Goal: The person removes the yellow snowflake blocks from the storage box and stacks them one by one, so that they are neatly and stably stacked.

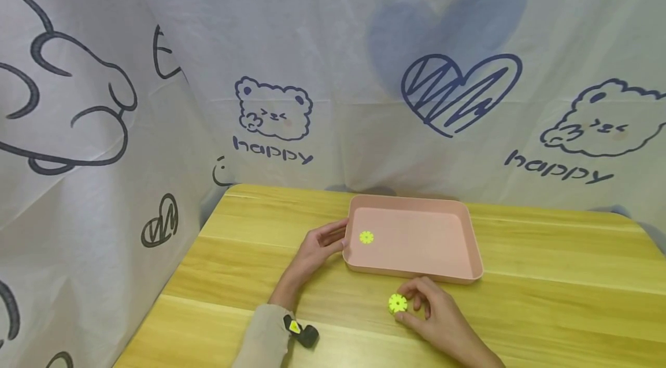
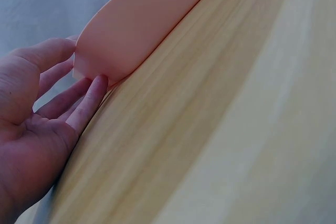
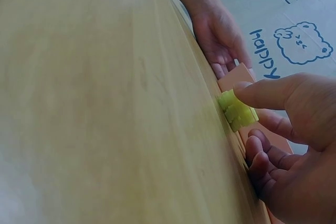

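My right hand (image 1: 437, 316) pinches a short stack of yellow-green notched discs (image 1: 398, 303) between thumb and fingers, in front of the pink tray (image 1: 416, 274). In the right wrist view the stack (image 3: 239, 111) shows its layered, notched side, close to the wooden surface. One similar yellow-green disc (image 1: 366, 237) lies flat inside the tray, toward its left end. At the tray's left end, my left hand (image 1: 317, 248) touches the outer wall with its fingers extended. The left wrist view shows those fingertips (image 2: 100, 82) against the tray's rounded corner (image 2: 100, 51).
The tray stands near the back of a wooden table (image 1: 562, 298). A pale printed cloth (image 1: 354, 125) hangs behind the table and along its left side. A black device (image 1: 307, 334) is strapped on my left wrist.
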Demonstrator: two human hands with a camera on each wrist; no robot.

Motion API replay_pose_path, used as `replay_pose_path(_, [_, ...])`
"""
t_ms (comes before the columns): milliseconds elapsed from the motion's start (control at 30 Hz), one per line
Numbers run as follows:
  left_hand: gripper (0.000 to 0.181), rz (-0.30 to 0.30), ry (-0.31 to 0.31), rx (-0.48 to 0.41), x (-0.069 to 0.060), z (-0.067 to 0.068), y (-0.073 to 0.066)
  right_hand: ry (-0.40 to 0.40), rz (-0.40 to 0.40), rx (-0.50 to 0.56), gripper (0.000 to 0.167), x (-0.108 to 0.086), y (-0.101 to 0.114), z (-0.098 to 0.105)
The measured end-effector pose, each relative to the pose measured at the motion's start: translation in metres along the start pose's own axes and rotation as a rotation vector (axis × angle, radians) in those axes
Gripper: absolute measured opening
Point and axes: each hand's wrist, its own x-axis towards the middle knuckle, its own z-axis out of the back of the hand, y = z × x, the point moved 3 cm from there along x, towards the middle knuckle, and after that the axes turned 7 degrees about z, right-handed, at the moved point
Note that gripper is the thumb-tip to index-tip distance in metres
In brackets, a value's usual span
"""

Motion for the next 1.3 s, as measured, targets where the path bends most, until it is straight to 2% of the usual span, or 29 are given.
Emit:
replay_pose_path(133, [0.051,-0.001,0.002,0.002,-0.0001,-0.0001,0.0001,0.002,-0.031,-0.007,0.034,0.0001,-0.0004,-0.0006])
replay_pose_path(700, [0.053,-0.002,0.012,-0.016,-0.0004,0.0003,0.0005,0.005,0.007,0.008,0.033,-0.0006,0.0021,-0.0002])
replay_pose_path(1300, [0.051,0.003,0.001,-0.004,-0.0009,-0.0002,-0.0006,0.01,-0.023,0.014,0.032,-0.0009,0.0022,-0.0001])
